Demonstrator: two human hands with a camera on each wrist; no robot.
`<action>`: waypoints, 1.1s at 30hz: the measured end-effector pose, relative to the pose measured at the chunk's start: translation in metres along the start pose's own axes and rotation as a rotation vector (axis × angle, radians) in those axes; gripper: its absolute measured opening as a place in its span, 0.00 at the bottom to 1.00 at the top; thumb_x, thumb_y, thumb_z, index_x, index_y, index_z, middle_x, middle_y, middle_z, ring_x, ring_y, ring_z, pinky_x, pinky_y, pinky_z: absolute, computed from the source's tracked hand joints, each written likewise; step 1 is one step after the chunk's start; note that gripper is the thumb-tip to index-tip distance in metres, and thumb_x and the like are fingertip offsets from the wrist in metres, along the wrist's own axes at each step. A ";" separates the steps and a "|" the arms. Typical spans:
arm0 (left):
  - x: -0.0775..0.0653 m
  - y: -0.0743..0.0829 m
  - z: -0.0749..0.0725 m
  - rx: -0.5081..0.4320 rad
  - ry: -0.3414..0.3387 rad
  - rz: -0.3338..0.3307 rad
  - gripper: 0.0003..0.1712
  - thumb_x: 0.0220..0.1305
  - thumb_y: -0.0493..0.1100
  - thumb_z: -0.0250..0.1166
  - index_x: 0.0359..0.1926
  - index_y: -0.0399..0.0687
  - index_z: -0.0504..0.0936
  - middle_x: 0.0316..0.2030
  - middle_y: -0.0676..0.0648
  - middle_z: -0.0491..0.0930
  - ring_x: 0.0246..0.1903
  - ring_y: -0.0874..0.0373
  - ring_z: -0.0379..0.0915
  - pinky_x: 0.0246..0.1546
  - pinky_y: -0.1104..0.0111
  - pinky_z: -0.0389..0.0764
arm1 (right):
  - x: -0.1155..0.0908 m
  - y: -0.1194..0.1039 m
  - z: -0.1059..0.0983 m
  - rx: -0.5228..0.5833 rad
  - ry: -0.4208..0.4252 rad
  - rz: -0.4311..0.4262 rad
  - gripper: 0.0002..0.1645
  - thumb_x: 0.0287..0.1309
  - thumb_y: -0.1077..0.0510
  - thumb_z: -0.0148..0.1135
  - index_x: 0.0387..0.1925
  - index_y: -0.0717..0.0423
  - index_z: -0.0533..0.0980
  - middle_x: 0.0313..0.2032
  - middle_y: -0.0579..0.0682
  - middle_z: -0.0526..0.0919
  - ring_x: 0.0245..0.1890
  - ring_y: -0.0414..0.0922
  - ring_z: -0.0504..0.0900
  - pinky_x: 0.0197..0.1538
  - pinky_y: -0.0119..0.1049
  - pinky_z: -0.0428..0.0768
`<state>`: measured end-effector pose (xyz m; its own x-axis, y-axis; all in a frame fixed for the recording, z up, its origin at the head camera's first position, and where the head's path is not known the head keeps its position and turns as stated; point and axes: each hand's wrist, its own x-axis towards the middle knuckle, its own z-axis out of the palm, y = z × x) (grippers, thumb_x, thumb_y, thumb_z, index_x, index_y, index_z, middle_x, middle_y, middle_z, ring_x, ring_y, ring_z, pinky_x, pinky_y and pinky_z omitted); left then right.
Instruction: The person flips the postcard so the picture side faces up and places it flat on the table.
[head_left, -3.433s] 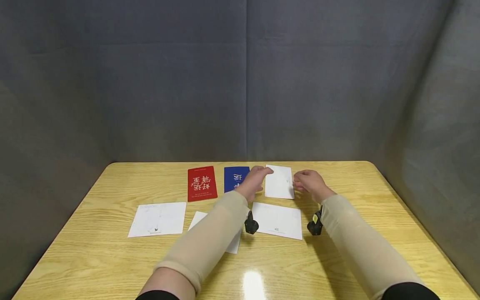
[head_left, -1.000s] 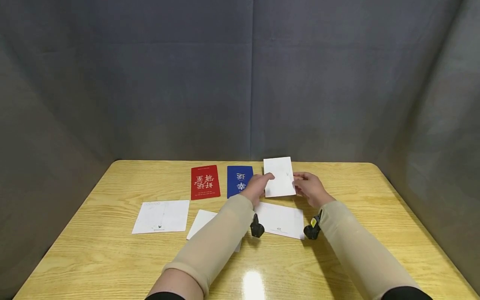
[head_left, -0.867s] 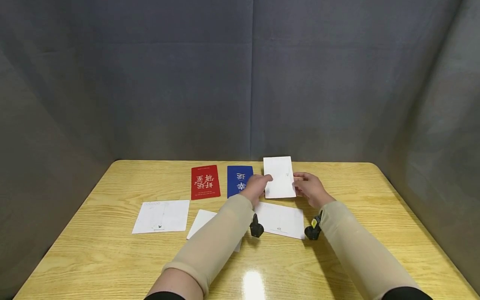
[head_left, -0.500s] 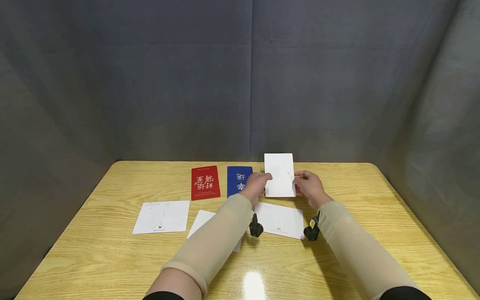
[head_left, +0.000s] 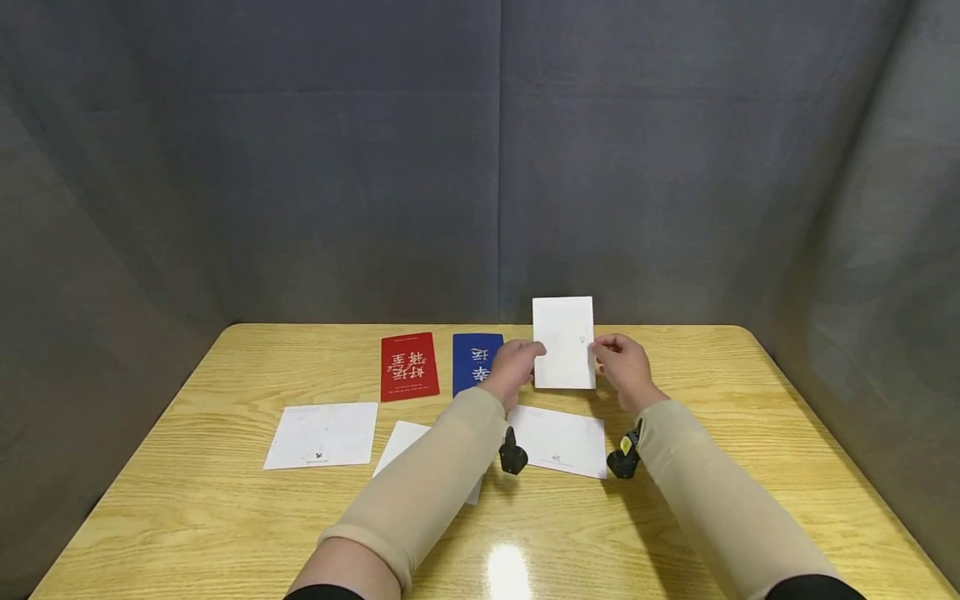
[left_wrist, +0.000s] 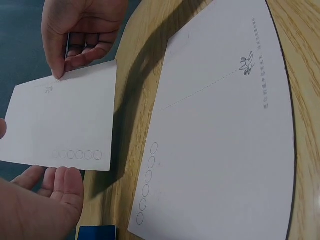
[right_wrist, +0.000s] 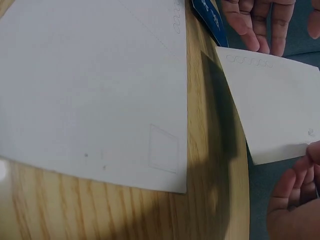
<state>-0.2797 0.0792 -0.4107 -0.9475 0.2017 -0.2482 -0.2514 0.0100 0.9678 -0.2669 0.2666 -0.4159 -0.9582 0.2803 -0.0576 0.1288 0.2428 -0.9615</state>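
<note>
A white postcard [head_left: 564, 337], blank side showing, stands tilted up off the far part of the table, between my hands. My left hand [head_left: 513, 368] holds its left edge, thumb on the near face and fingers behind. At the right edge, my right hand [head_left: 624, 368] pinches the card between thumb and fingers. Small printed circles and a tiny drawing show on the held postcard [left_wrist: 65, 120] in the left wrist view. Just in front of it lies another white postcard [head_left: 562, 446]. A blue card [head_left: 474, 358] lies beside my left hand, partly hidden by it.
On the wooden table [head_left: 225, 517], a red card [head_left: 408, 371] lies left of the blue one. Nearer lie a white postcard [head_left: 322, 435] and another white card [head_left: 399, 442], mostly covered by my left forearm. A grey curtain [head_left: 360, 200] hangs behind the table.
Over three seconds ago the postcard lay flat with my hands beside it. Both hands have since taken hold, lifted it and tilted it upright, its top edge rising further in the last half second.
</note>
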 end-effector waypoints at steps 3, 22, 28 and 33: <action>-0.001 0.000 0.001 -0.023 0.009 0.016 0.23 0.68 0.44 0.60 0.58 0.35 0.77 0.64 0.40 0.72 0.63 0.41 0.69 0.66 0.51 0.69 | 0.000 0.000 -0.001 0.003 0.008 -0.005 0.14 0.76 0.59 0.55 0.54 0.67 0.74 0.42 0.53 0.75 0.46 0.51 0.75 0.55 0.49 0.77; 0.002 -0.001 0.002 -0.239 -0.017 0.033 0.24 0.78 0.48 0.48 0.59 0.32 0.77 0.52 0.41 0.75 0.56 0.43 0.73 0.62 0.50 0.71 | 0.003 0.001 -0.012 0.208 -0.058 0.023 0.16 0.79 0.61 0.45 0.52 0.71 0.73 0.34 0.45 0.78 0.33 0.36 0.79 0.42 0.30 0.81; 0.004 -0.005 0.003 -0.163 -0.008 0.001 0.06 0.68 0.36 0.54 0.32 0.43 0.72 0.30 0.50 0.69 0.28 0.60 0.64 0.32 0.71 0.73 | 0.004 0.006 -0.011 0.082 -0.051 0.050 0.14 0.73 0.65 0.54 0.53 0.72 0.71 0.29 0.44 0.77 0.28 0.35 0.75 0.34 0.30 0.76; 0.003 -0.008 0.004 -0.117 0.010 -0.042 0.08 0.64 0.38 0.57 0.41 0.37 0.76 0.35 0.48 0.70 0.35 0.57 0.65 0.35 0.71 0.71 | 0.003 0.009 -0.011 0.000 -0.077 0.051 0.19 0.74 0.63 0.54 0.59 0.74 0.72 0.40 0.52 0.80 0.35 0.39 0.76 0.42 0.33 0.80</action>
<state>-0.2803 0.0836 -0.4186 -0.9374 0.1940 -0.2890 -0.3114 -0.0961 0.9454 -0.2659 0.2798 -0.4219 -0.9671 0.2201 -0.1274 0.1783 0.2296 -0.9568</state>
